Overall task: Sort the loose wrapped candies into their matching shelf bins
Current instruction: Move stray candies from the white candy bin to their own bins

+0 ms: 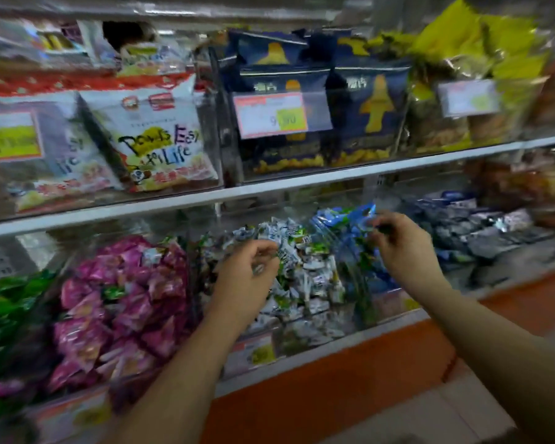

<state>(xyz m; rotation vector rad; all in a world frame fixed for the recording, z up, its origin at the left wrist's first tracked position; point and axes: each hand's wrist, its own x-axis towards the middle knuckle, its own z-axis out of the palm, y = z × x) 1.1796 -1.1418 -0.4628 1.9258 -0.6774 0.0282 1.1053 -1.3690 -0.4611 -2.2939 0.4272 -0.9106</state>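
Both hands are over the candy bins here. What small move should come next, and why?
Probably the right hand should drop the blue-wrapped candy it seems to pinch: it hangs right over the pile of blue candies, a matching colour. Blur hides whether the left hand, above the white-and-green candies, holds anything.

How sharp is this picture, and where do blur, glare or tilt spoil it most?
Head view: motion blur smears everything, worst toward the edges; the price tag digits are barely legible. Head view: left hand and right hand are soft, so what they pinch is unclear. Head view: the shelf rail slants across the frame; light is dim and even.
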